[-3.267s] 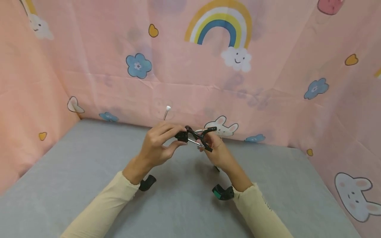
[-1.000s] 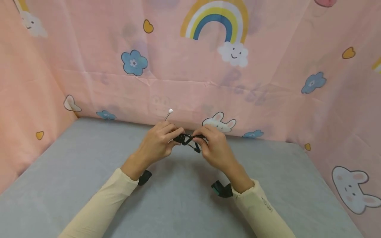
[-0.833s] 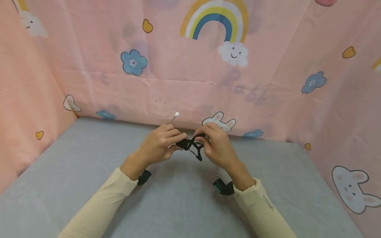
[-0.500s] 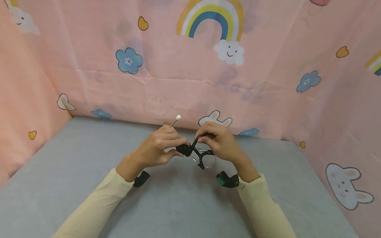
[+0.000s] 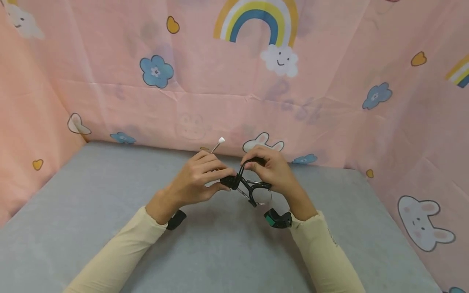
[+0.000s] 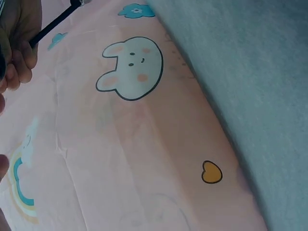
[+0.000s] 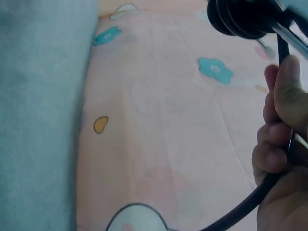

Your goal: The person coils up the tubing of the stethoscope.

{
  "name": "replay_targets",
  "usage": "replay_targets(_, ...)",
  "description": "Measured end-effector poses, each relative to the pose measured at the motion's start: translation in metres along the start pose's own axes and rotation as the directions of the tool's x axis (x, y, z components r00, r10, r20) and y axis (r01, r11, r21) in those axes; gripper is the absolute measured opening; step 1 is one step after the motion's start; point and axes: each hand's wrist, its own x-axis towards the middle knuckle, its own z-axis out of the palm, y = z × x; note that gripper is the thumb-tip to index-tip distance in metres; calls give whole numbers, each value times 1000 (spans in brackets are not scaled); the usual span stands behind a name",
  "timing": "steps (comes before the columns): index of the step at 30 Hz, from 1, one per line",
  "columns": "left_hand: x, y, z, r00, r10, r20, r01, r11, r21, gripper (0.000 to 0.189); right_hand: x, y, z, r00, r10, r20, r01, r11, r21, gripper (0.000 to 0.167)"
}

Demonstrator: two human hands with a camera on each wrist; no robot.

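Note:
A stethoscope is held up above the table between both hands. My left hand (image 5: 196,177) grips its bundle of black tubing wound around the metal ear tubes (image 5: 243,193). Past the left knuckles a white ear tip (image 5: 221,140) sticks out. With thumb and fingers, my right hand (image 5: 272,169) pinches a stretch of black tube (image 7: 284,50) that runs up from the wound coils (image 7: 240,17). The Y-shaped fork (image 5: 253,187) and a thin curved metal spring (image 5: 271,198) hang below the right hand. In the left wrist view a tube end (image 6: 55,24) projects beyond the right fingers.
A grey cloth-covered table (image 5: 216,252) lies beneath the hands. Pink printed fabric (image 5: 205,101) closes off the back and sides. Black wrist camera mounts (image 5: 277,219) sit under both wrists.
The right hand has gone from below the fork to above it, now pulling tube upward from the bundle. The fork has tilted downward, and the ear tip has swung right.

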Motion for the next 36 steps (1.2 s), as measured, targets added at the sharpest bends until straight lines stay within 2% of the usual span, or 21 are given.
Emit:
replay_targets(2,1,0,-1,1000,1,0,-1,1000,19,45,0,-3,1,999,43,-10,-43,999,12,8)
replay_targets(8,-1,-1,-1,998,67,4,-67,988,139,54,0,-1,10,992,122,-29,-120,991,61,9)
replay_targets(11,-2,0,-1,998,52,31,-56,984,168,53,-1,2,12,991,132,-37,-129,989,67,11)
replay_targets(14,-1,0,-1,999,20,50,-28,987,158,51,-1,4,11,990,132,-43,-128,988,81,12)
replay_targets(17,-2,-1,0,998,1,62,-8,994,112,50,-1,5,9,988,142,-63,-137,988,75,15)
replay_targets(22,-3,-5,-1,995,-6,103,1,999,48,49,0,3,9,975,194,-107,-189,981,52,20)
replay_targets(25,-3,-6,-5,991,27,134,-41,994,102,50,2,2,11,967,229,-116,-221,972,74,19)
replay_targets(29,-3,-5,-10,985,74,158,-106,973,203,52,4,1,13,959,257,-122,-246,965,94,20)
replay_targets(33,-4,-6,-13,984,69,164,-110,960,257,51,5,0,15,958,267,-105,-255,960,115,21)
replay_targets(36,-5,-7,-13,987,59,148,-99,954,282,49,4,2,15,951,302,-73,-289,946,144,24)
